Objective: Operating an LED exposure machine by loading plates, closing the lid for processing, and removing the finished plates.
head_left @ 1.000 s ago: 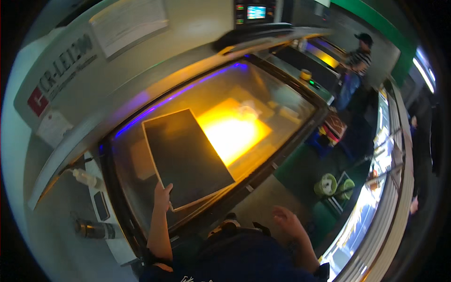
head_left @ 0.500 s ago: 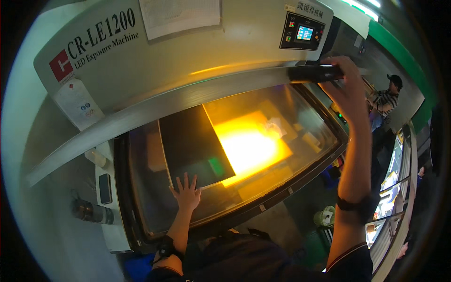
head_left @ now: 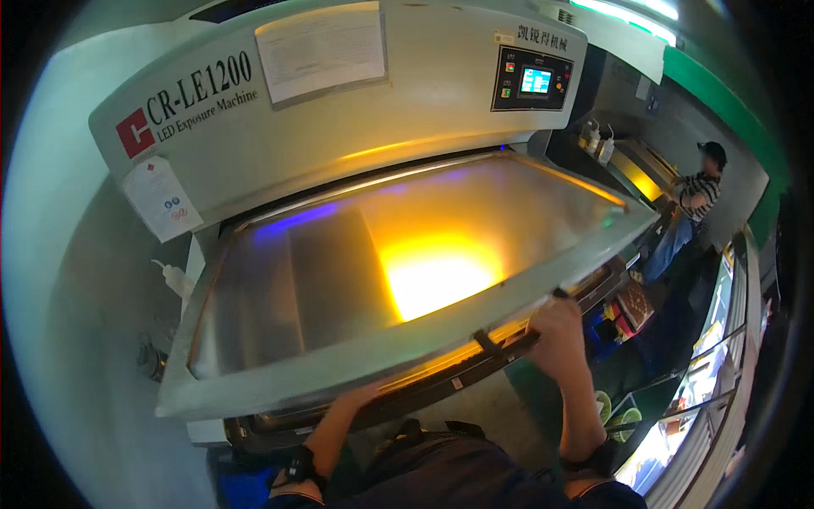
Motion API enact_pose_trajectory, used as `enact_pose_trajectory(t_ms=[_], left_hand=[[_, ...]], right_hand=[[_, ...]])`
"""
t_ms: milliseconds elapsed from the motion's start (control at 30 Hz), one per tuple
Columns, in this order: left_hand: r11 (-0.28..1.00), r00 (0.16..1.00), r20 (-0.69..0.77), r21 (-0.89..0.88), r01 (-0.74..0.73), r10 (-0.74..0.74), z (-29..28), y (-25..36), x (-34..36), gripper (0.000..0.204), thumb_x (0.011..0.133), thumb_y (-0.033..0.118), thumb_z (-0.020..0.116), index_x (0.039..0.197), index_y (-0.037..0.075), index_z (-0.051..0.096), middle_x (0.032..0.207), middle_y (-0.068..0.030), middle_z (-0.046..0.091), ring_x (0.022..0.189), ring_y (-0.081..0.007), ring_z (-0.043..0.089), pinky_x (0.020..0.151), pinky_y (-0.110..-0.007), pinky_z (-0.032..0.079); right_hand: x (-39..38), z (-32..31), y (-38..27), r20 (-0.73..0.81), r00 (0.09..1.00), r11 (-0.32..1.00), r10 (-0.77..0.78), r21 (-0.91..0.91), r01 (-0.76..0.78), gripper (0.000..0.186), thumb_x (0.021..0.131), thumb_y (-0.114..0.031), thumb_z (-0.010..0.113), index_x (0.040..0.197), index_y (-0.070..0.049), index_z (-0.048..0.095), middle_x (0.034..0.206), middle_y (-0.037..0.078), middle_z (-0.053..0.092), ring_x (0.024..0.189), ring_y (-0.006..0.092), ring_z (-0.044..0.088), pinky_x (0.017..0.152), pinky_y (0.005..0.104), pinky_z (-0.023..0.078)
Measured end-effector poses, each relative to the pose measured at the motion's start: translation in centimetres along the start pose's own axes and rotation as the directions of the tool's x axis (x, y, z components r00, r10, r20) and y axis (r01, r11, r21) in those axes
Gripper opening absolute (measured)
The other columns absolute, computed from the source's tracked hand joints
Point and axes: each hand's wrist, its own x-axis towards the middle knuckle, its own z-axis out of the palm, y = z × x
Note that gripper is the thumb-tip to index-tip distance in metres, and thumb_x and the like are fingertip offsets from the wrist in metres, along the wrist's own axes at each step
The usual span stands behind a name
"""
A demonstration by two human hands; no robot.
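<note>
A wide lid (head_left: 339, 377) with a pale frame and see-through sheet covers the bed of the exposure machine (head_left: 407, 102), tilted slightly open. My right hand (head_left: 557, 339) is closed at the lid's front edge, round its black handle, which is mostly hidden by the fingers. My left hand (head_left: 360, 396) reaches below the front edge at centre left; its fingers are hidden by the lid. Through the sheet, a dark panel (head_left: 335, 280) shows dimly, beside a bright yellow glow (head_left: 445, 276). Yellow light shows in the gap above the bed's dark front rim (head_left: 424, 390).
A control panel (head_left: 532, 79) with a lit screen is on the machine's upper right. A squeeze bottle (head_left: 175, 278) stands at the left. Another person (head_left: 699, 191) works at a lit table far right. A green basket (head_left: 626, 422) and a glowing rack (head_left: 704, 365) are at the right.
The lid has swung down over the bed and dark panel. My right hand has come down with its handle. My left hand has left the panel and slid toward me, under the lid's edge.
</note>
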Motion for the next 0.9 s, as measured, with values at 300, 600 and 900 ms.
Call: enact_pose_trajectory(t_ms=[300,600,900], left_hand=[[0.745,0.725,0.208,-0.028,-0.666,0.656,6.3,4.2,0.1,0.044,0.098,0.035,0.050,0.134,0.009,0.053,0.133,-0.0124,0.056,0.119,-0.0280,0.056,0.102,-0.038,0.043],[0.860,0.721,-0.564,0.502,-0.088,0.403,-0.8,-4.8,9.7,0.069,0.092,0.062,0.044,0.148,0.022,0.036,0.153,-0.0100,0.033,0.139,-0.0462,0.024,0.112,-0.064,0.014],[0.703,0.723,-0.516,0.709,0.060,0.459,-0.3,-4.9,10.2,0.086,0.081,0.078,0.039,0.149,0.024,0.035,0.160,-0.0032,0.019,0.145,-0.0453,0.005,0.114,-0.064,0.001]], right_hand=[[-13.1,19.6,1.9,0.811,0.569,0.980,0.135,-0.195,0.045,0.037,0.071,-0.046,0.075,0.083,-0.011,0.073,0.080,0.011,0.069,0.079,0.0300,0.069,0.070,0.0427,0.055],[-14.0,21.4,2.1,0.854,0.514,0.994,0.082,-0.107,0.019,0.037,0.070,-0.045,0.075,0.086,-0.012,0.074,0.082,0.010,0.070,0.081,0.0296,0.069,0.069,0.0414,0.054],[-12.0,15.6,0.1,0.614,0.787,0.939,-0.055,0.299,-0.168,0.023,0.077,-0.030,0.072,0.090,-0.011,0.070,0.090,0.010,0.067,0.096,0.0297,0.064,0.084,0.0439,0.049]])
